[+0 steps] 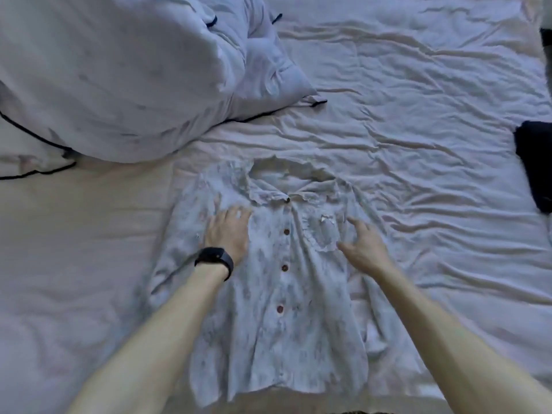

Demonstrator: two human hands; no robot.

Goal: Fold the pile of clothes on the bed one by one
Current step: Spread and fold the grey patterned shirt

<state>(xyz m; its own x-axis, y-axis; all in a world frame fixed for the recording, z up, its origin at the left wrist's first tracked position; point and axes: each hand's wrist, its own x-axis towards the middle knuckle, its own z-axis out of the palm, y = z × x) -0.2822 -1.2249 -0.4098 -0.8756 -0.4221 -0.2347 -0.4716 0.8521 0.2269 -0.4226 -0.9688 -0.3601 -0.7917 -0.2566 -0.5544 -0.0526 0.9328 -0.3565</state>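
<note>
Smoothing step: shirt [283, 294] spread on bed [418, 115], left grip [228, 231] and right grip [363, 243] wide, flat on its chest. Next likely: pinch a side, fold in

Dim, flat light lies over the whole view, with a cool blue-grey cast; the bed sheet [418, 130] turns a warmer beige toward the left. Where the light comes from cannot be told. Shadows are soft: shallow ones in the sheet's creases, a darker band under the pillow [104, 85]. Nothing glares. The picture is soft and smeared, so the shirt [268, 324] shows its print only as pale blotches. The dark garment [534, 165] at the right edge sinks into featureless black. Wide-angle stretch splays the forearms [167, 324] toward the bottom corners.
</note>
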